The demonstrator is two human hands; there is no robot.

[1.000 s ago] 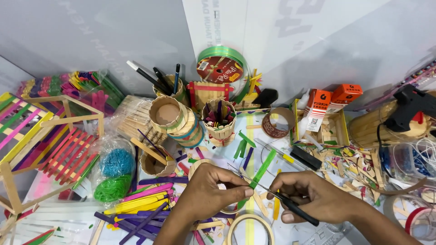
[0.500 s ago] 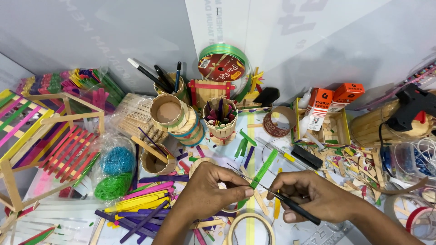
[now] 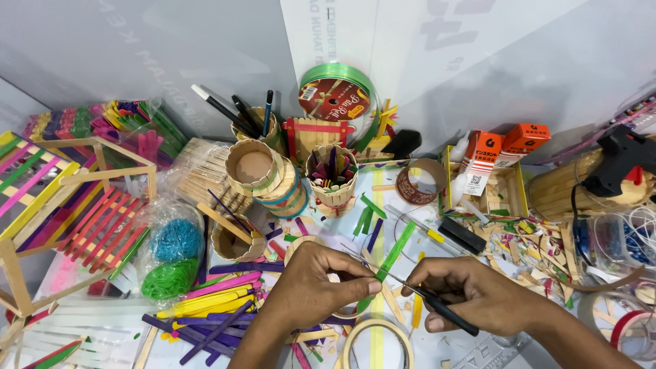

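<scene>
Pinching a green craft stick (image 3: pixel 395 251) near its lower end, the left hand (image 3: pixel 311 290) holds it slanted up to the right above the near middle of the counter (image 3: pixel 75 335). The right hand (image 3: pixel 471 294) is wrapped around the black handles of small scissors (image 3: pixel 410 287), whose thin blades meet the stick close to the left fingertips. The stick looks whole as far as I can tell, so the cut seems not yet made; whether the blades have bitten in is too small to see. Below the hands lies a roll of pale tape (image 3: pixel 377 344). To the left, loose yellow, pink and purple sticks (image 3: pixel 212 307) lie in a heap, apparently untouched. Toward the far edge stand stick-built cups (image 3: pixel 256 169) that look finished, one holding pens (image 3: pixel 232 113). Off-cuts and chips (image 3: pixel 526 239) litter the right side beside a black glue gun (image 3: pixel 625 160).
</scene>
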